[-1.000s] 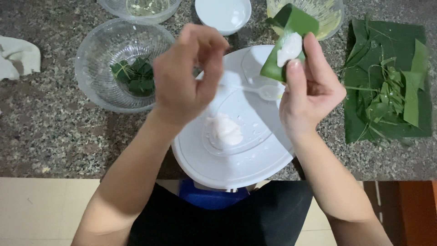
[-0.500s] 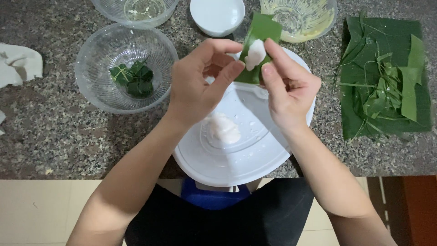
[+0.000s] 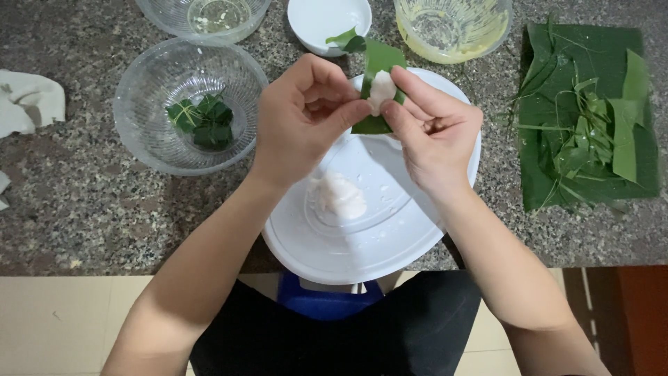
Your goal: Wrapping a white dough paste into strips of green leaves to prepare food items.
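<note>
Both hands [image 3: 369, 122] around dough-filled leaf [image 3: 379, 97]

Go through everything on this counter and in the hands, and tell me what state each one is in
Left hand: pinching the white filling
Right hand: gripping the leaf
Leaf: partly folded, filling exposed
White filling: on the leaf
White plate: holds a white lump
Clear bowl: holds one tied leaf parcel
Small white bowl: looks empty
Yellowish bowl: nearly empty
Leaf pile: flat, loose strips on top
</note>
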